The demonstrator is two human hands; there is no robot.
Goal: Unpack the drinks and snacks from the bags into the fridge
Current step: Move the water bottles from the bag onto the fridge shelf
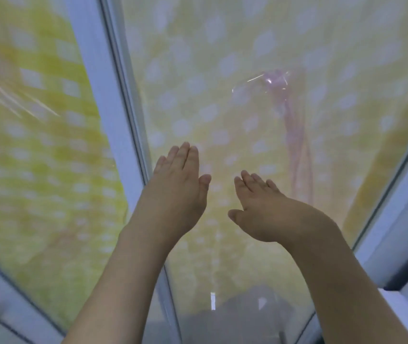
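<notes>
Both my hands are raised in front of a glass door panel point(223, 83) that shows a blurred yellow and white checked pattern. My left hand point(177, 189) is flat with straight fingers close together, just right of the white door frame point(103, 95). My right hand point(267, 209) is also flat, fingers straight and pointing up and left. Neither hand holds anything. Whether the palms touch the glass I cannot tell. No bags, drinks or snacks are in view.
A second glass panel point(36, 145) with the same yellow checks lies left of the frame. A faint pink streak point(295, 135) shows on the right panel. A white frame edge point(396, 219) runs down the right side. A dark grey shape point(247, 311) shows at the bottom.
</notes>
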